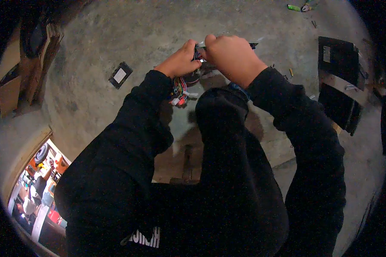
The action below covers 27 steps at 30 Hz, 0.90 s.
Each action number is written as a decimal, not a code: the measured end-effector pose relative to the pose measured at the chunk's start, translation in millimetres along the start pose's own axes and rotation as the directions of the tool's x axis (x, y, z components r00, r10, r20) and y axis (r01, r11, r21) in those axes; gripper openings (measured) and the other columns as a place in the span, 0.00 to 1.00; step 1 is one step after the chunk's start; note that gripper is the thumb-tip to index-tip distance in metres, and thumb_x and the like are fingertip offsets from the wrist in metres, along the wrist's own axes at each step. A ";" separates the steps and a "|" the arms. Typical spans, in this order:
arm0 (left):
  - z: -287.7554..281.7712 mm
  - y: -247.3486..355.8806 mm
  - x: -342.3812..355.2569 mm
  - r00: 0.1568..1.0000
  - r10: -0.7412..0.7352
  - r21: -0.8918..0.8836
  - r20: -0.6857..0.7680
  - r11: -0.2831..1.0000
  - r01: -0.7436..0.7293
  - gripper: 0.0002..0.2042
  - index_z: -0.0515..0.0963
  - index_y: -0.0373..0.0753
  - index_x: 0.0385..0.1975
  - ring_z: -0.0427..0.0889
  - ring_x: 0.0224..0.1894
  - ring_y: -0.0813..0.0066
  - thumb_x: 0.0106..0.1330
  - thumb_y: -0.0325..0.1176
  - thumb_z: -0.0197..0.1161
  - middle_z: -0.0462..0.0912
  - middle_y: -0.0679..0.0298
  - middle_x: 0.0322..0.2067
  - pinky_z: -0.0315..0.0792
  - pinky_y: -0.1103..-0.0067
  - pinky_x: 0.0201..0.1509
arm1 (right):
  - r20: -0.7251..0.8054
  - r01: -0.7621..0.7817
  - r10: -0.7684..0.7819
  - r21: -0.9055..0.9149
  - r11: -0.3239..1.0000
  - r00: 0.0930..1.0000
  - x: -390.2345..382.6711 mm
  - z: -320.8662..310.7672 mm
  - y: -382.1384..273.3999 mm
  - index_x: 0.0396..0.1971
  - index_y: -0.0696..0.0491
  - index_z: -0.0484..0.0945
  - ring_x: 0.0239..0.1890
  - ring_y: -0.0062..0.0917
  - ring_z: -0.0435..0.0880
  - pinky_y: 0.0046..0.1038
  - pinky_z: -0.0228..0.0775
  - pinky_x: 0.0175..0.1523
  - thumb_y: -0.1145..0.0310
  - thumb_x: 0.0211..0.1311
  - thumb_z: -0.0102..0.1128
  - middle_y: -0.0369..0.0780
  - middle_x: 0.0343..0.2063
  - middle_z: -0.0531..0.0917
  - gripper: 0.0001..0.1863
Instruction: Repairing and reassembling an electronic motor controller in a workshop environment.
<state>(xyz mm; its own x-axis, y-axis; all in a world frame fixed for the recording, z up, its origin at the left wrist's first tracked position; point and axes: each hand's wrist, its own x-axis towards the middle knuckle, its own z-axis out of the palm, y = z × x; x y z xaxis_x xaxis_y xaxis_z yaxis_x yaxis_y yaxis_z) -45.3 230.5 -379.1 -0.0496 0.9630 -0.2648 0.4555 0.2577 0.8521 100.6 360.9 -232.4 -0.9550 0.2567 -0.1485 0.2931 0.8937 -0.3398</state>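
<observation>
My left hand (182, 61) is closed on the left end of a small dark electronic part (199, 53) with shiny metal bits. Right beside it, my right hand (230, 56) is curled into a grip over the same part, its back toward me and its fingertips hidden. A dark pointed end (254, 46) sticks out past the right hand's far side; what it belongs to cannot be made out. Below my left hand hangs a bundle of coloured wires (181, 88) with white and red connectors. Both hands are beyond my raised knee (223, 105).
A black flat box with a white label (120, 75) lies on the concrete floor at left. Black panels (338, 60) lie at right with small metal pieces. Pliers (306, 7) and a green object (294, 7) are at far right. Folded cardboard (45, 64) stands at left; a person is beyond an opening lower left.
</observation>
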 end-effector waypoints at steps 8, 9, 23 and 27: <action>4.8 6.1 5.0 1.000 -0.006 0.006 -0.010 1.000 0.006 0.24 0.62 0.29 0.48 0.72 0.56 0.46 0.58 0.36 0.62 0.72 0.41 0.47 0.65 0.67 0.61 | -0.139 -0.069 0.059 -0.064 0.996 0.989 -9.0 3.9 2.5 0.39 0.57 0.75 0.39 0.42 0.85 0.41 0.79 0.40 0.66 0.58 0.57 0.48 0.36 0.82 0.12; 2.1 8.4 2.5 1.000 -0.007 0.006 -0.011 1.000 0.007 0.24 0.62 0.29 0.48 0.72 0.56 0.46 0.58 0.36 0.62 0.72 0.41 0.47 0.65 0.67 0.61 | -0.325 0.042 -0.086 -0.138 0.990 0.942 -8.4 6.2 6.8 0.39 0.56 0.75 0.41 0.41 0.84 0.41 0.78 0.43 0.67 0.58 0.57 0.48 0.37 0.80 0.11; -6.7 17.3 -2.6 1.000 -0.028 0.001 0.004 1.000 0.028 0.24 0.60 0.30 0.47 0.72 0.54 0.45 0.56 0.35 0.61 0.71 0.38 0.47 0.66 0.66 0.58 | 0.088 0.275 -0.270 -0.050 0.960 0.959 3.2 -22.9 18.4 0.38 0.56 0.76 0.38 0.42 0.83 0.39 0.77 0.42 0.76 0.53 0.57 0.44 0.35 0.79 0.11; -5.5 13.9 -2.4 0.999 0.039 0.033 -0.010 0.999 -0.038 0.24 0.60 0.29 0.48 0.72 0.54 0.44 0.56 0.35 0.61 0.71 0.38 0.47 0.66 0.65 0.58 | 0.088 0.294 -0.290 -0.036 0.955 0.953 1.8 -27.1 16.8 0.37 0.56 0.77 0.38 0.43 0.83 0.39 0.77 0.42 0.77 0.52 0.58 0.44 0.35 0.80 0.11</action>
<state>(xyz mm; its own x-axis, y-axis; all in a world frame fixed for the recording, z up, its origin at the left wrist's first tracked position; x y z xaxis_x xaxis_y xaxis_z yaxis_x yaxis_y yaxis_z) -43.7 232.1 -364.2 -0.0410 0.9730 -0.2270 0.4862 0.2179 0.8462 102.5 386.4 -213.3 -0.9910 -0.0468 -0.1252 -0.0023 0.9424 -0.3346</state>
